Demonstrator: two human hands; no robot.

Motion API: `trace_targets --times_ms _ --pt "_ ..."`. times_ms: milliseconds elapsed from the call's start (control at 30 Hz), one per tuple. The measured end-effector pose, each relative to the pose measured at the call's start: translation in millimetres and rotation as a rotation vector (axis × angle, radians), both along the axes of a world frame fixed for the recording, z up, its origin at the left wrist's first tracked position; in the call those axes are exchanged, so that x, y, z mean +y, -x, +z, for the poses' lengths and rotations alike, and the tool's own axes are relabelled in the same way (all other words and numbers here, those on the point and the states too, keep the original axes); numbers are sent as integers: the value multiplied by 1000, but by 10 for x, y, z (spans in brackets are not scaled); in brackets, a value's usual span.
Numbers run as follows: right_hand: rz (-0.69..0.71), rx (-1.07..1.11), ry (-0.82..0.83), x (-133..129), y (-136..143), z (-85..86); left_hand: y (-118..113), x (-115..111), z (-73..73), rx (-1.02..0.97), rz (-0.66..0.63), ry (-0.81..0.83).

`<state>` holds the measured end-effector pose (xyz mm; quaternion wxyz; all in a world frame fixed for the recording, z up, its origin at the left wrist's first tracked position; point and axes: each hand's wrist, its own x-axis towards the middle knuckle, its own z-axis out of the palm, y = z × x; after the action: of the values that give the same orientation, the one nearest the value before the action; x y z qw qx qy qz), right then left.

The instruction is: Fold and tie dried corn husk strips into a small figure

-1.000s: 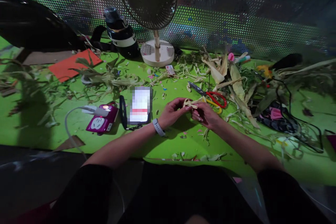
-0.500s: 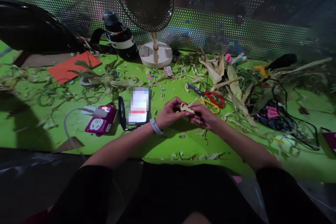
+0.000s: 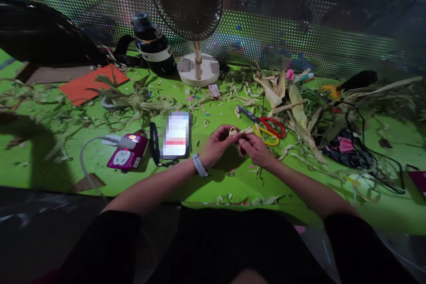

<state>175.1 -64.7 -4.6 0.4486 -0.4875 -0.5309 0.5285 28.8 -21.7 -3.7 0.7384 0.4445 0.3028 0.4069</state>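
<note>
Between my two hands is a pale, curled strip of dried corn husk, rolled into a small loop at its left end. My left hand, with a light wristband, is closed and pinches the looped end. My right hand is closed too, its thumb and fingers pressing on the strip's other end, which pokes out above them. The fingertips of both hands nearly meet and hide part of the strip. Just beyond my right hand lie scissors with red and yellow handles.
Husk pieces heap at the right. A phone and a purple power adapter with a cable lie left. Behind stand a fan and a black bottle. Orange paper lies far left, a dark patterned pouch right.
My right hand has shifted slightly left, its thumb now over the husk strip. Less of the strip shows between my fingers. The things on the table lie as before.
</note>
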Motion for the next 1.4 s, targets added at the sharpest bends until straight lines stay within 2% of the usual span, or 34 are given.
trace_targets --times_ms 233,400,500,600,700,933,1100,1167,1267,1400 --pt "-63 -133 -103 -17 66 -71 -31 -67 -19 16 94 22" --pt "-110 -408 -321 5 89 -116 -24 -81 -46 35 78 55" --pt "-88 -505 -365 23 46 -123 3 -29 -44 53 51 41" --pt "-86 -458 -323 20 -43 -77 40 61 -24 72 51 -32" --pt "-164 -300 -274 13 -133 -20 67 138 -9 65 9 -51" --pt "-41 -135 -335 72 -211 14 91 217 -12 27 -145 130" --pt "-39 -125 -348 94 -222 75 110 242 -3 49 -221 263" --pt "-58 -189 -384 86 -210 93 116 237 -10 86 -211 210" --pt "-60 -218 -420 72 -180 88 121 223 -19 159 -183 37" --pt "-110 -101 -315 71 -148 41 119 199 -11 209 -178 -168"
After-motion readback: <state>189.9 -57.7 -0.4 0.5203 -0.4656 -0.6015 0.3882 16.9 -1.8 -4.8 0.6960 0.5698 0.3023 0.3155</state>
